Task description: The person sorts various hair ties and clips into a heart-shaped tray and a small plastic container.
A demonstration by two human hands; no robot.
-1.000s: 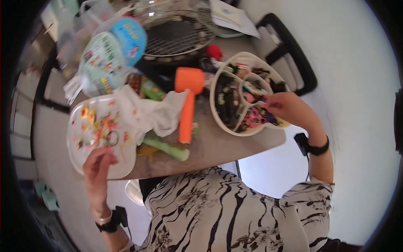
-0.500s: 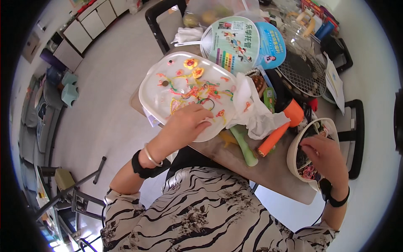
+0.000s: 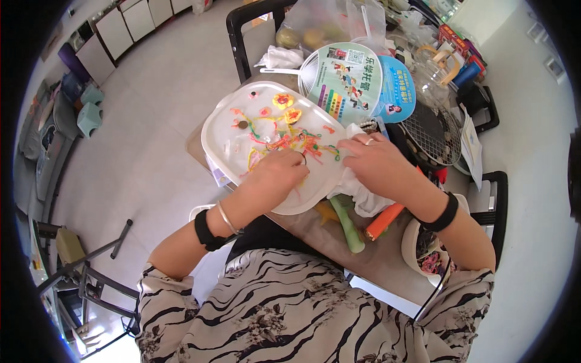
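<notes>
A white tray [image 3: 221, 136] holds a tangle of small coloured bands [image 3: 284, 142], two yellow flower pieces [image 3: 282, 101] and other small bits. Over its near part, my left hand [image 3: 278, 178] is closed with fingers bent down. A thin dark ring like a hair tie [image 3: 305, 158] shows beside its fingertips; whether they grip it, I cannot see. At the tray's right edge, my right hand [image 3: 378, 163] has its fingers bent and pressed together, over crumpled white tissue [image 3: 363, 199]. What its fingertips hold, if anything, is hidden.
A whitish bowl of small coloured items [image 3: 423, 260] stands under my right forearm. An orange tube-like thing [image 3: 384, 222] and a green one [image 3: 348, 227] lie near the table's front edge. Behind are a green hand fan [image 3: 348, 78], a blue fan [image 3: 396, 91] and a glass jug [image 3: 433, 78].
My right hand has left the bowl and moved left to the tray's right edge. My left hand has stayed over the tray, its fingers now covering part of the dark ring.
</notes>
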